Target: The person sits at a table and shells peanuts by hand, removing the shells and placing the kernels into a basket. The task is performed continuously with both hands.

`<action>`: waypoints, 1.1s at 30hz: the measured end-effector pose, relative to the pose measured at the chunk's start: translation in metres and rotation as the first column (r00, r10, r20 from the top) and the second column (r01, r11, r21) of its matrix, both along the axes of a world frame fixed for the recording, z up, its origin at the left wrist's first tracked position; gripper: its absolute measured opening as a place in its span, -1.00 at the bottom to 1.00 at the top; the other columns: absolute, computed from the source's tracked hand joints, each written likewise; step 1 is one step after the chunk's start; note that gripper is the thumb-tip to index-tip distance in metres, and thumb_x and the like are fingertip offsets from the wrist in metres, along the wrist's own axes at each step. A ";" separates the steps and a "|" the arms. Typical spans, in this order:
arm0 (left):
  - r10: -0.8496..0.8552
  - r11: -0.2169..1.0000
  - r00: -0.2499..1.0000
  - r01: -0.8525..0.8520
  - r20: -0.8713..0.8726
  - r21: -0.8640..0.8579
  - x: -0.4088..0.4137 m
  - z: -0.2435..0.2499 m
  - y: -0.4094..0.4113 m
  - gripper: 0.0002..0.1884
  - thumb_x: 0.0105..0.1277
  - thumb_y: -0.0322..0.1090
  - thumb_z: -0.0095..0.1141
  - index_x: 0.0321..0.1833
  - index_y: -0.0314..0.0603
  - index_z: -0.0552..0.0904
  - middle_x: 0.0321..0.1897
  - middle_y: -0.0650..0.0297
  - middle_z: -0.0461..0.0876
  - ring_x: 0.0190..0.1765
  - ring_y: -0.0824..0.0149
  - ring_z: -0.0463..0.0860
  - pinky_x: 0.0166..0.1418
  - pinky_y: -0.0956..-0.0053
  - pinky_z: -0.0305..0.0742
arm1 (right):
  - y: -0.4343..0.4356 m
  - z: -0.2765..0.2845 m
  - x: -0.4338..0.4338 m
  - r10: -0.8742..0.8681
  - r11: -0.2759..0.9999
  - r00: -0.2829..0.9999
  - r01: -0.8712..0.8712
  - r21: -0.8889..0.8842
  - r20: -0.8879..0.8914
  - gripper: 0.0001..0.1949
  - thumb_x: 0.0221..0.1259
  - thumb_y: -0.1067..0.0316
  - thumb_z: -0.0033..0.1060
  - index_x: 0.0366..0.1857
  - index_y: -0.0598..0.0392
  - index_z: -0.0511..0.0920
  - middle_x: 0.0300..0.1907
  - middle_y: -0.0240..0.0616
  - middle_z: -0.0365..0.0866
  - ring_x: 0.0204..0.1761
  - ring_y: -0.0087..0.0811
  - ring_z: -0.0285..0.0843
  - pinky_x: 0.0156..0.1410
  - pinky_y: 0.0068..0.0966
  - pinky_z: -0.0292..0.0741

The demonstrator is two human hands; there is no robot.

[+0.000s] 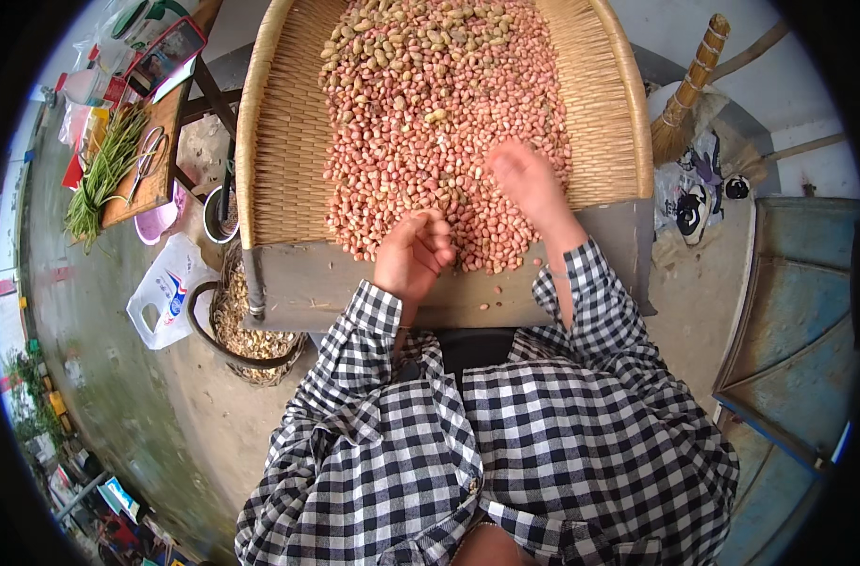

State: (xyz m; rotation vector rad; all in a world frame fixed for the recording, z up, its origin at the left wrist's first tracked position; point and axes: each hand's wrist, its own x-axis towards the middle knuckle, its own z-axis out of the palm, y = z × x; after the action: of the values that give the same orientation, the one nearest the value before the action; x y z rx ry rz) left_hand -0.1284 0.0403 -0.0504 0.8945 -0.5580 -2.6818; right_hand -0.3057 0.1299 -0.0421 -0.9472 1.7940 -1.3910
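A large woven winnowing basket (281, 141) lies before me, its near lip a flat grey board (316, 283). Pinkish shelled peanuts (408, 159) cover its middle, with unshelled peanuts (394, 42) heaped at the far end. My left hand (415, 251) hovers at the near edge of the peanuts, palm turned inward and fingers curled; whether something small is between thumb and finger cannot be told. My right hand (525, 177) is over the right side of the peanuts, its fingers blurred and partly hidden. A few loose peanuts lie on the board near my right wrist.
At left, a wooden table (154, 170) holds green bean pods (108, 170), scissors (147, 156) and a phone (166, 55). Below stand a pink basin (157, 223), a white plastic bag (168, 290) and a handled basket of shells (249, 322). A straw broom (688, 85) and shoes (691, 212) are at right.
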 end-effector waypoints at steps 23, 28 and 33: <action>-0.109 0.859 0.985 0.161 0.133 -0.485 0.016 0.012 -0.020 -0.74 0.32 -0.26 -0.03 -0.03 -0.27 0.50 -0.51 0.38 0.48 -0.58 0.61 0.33 -0.54 0.75 0.23 | -0.027 0.043 0.023 0.523 0.849 0.836 -0.493 0.191 -0.164 -0.80 0.21 0.35 -0.03 -0.13 0.12 0.47 -0.35 -0.32 0.51 -0.28 -0.49 0.44 -0.14 -0.53 0.39; -0.138 0.786 0.965 0.244 0.223 -0.568 0.011 0.016 -0.008 -0.78 0.28 -0.33 0.03 -0.10 -0.30 0.53 -0.52 0.41 0.49 -0.59 0.65 0.33 -0.57 0.78 0.21 | -0.014 0.018 0.043 0.307 0.952 0.930 -0.302 -0.054 0.201 -0.87 0.15 0.41 0.08 -0.25 0.18 0.49 -0.43 -0.47 0.46 -0.41 -0.72 0.31 -0.34 -0.73 0.29; 0.059 0.514 0.956 0.219 0.289 -0.829 0.010 0.014 -0.003 -0.84 0.25 -0.41 0.06 -0.19 -0.36 0.56 -0.45 0.34 0.58 -0.46 0.57 0.46 -0.38 0.67 0.39 | -0.014 0.006 0.063 0.109 0.985 0.923 -0.049 -0.168 0.370 -0.87 0.13 0.43 0.08 -0.26 0.19 0.49 -0.40 -0.44 0.51 -0.35 -0.67 0.42 -0.29 -0.66 0.38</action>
State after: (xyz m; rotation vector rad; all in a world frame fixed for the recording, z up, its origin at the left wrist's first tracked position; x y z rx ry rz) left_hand -0.1184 0.0370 -0.0361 0.9050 -1.8255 -1.8545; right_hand -0.2425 0.1160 -0.0366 -0.7555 1.3612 -1.5581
